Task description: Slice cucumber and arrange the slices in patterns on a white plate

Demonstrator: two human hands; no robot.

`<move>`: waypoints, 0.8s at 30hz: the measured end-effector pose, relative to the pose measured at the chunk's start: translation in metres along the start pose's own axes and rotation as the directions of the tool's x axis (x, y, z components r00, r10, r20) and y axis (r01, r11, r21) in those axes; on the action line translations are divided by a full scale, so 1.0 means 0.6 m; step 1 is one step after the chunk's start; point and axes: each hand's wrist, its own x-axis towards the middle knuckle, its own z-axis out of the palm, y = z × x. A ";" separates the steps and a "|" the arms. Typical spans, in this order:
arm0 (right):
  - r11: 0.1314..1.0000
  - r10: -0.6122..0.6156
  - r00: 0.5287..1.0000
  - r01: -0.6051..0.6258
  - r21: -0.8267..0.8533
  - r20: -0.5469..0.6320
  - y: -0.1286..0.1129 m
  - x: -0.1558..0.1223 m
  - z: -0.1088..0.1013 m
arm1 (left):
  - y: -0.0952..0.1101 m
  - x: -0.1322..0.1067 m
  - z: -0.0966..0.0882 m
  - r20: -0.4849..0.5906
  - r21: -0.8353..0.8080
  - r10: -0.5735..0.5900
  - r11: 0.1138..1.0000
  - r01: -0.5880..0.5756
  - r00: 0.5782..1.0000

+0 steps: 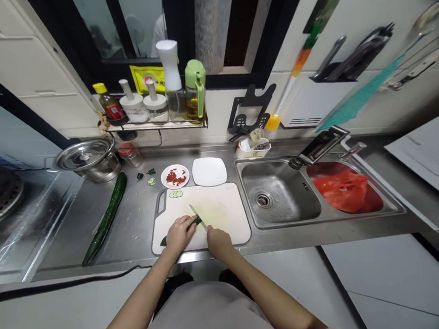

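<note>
A white cutting board [223,210] lies on the steel counter in front of me. My left hand [180,233] presses down on a piece of green cucumber [163,241] at the board's near edge, fingers curled over it. My right hand [218,239] grips the handle of a knife [198,216], its blade angled against the cucumber beside my left fingers. A few cucumber slices [175,194] lie at the board's far left corner.
A whole long cucumber [105,219] lies left of the board. Behind the board are a plate of chopped red chilli [175,176] and a white plate [209,171]. A steel pot [86,160] stands far left. The sink [282,195] with a red basin [345,190] is to the right.
</note>
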 end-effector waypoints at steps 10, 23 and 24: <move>1.000 0.013 1.000 -0.013 -0.010 -0.007 0.000 -0.003 0.004 | 0.005 0.001 -0.003 0.003 0.003 -0.010 1.000 0.010 1.000; 0.999 -0.021 1.000 0.021 0.030 0.008 -0.012 0.028 -0.018 | 0.003 -0.001 0.001 -0.006 0.004 -0.009 1.000 0.009 1.000; 0.999 -0.024 1.000 0.023 0.031 0.008 -0.013 0.029 -0.020 | 0.004 -0.001 0.000 -0.006 0.006 -0.010 1.000 0.010 1.000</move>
